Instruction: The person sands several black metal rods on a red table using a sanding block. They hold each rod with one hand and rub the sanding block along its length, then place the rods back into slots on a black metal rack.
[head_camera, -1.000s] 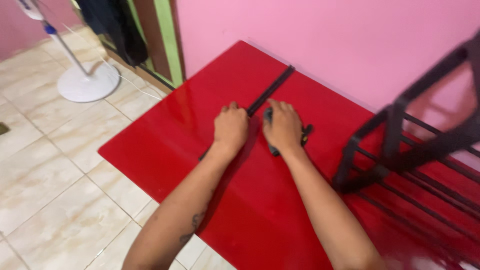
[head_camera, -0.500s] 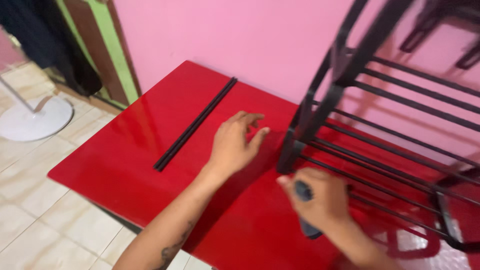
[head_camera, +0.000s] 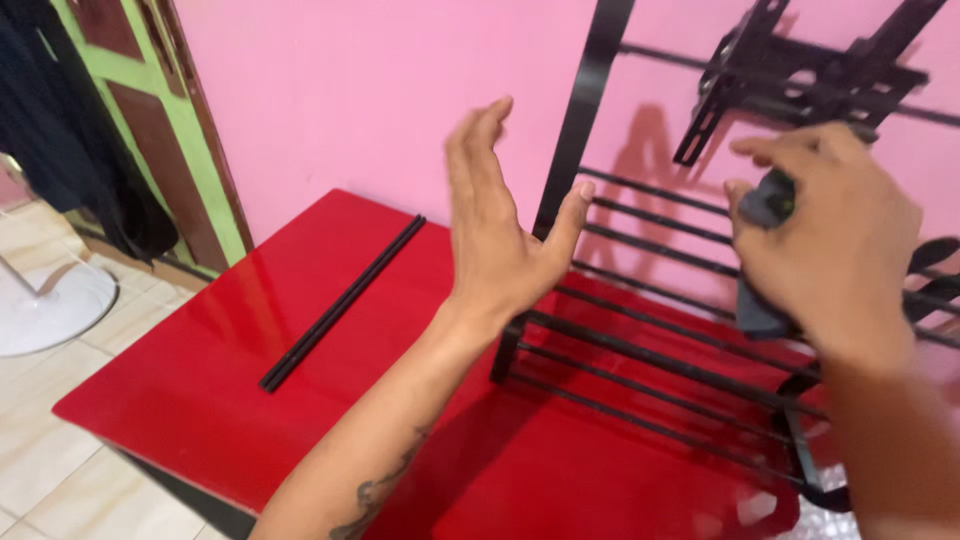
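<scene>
Standing on the glossy red counter, the black metal rack shows its upright post and rows of thin round bars already joined; one long, flat black bar lies unused to the left of the rack, well apart from it. Head view: the left hand hovers open, fingers spread wide, just beside the rack's post. The right hand, above the rack's bars, keeps its grip closed on a small dark tool.
</scene>
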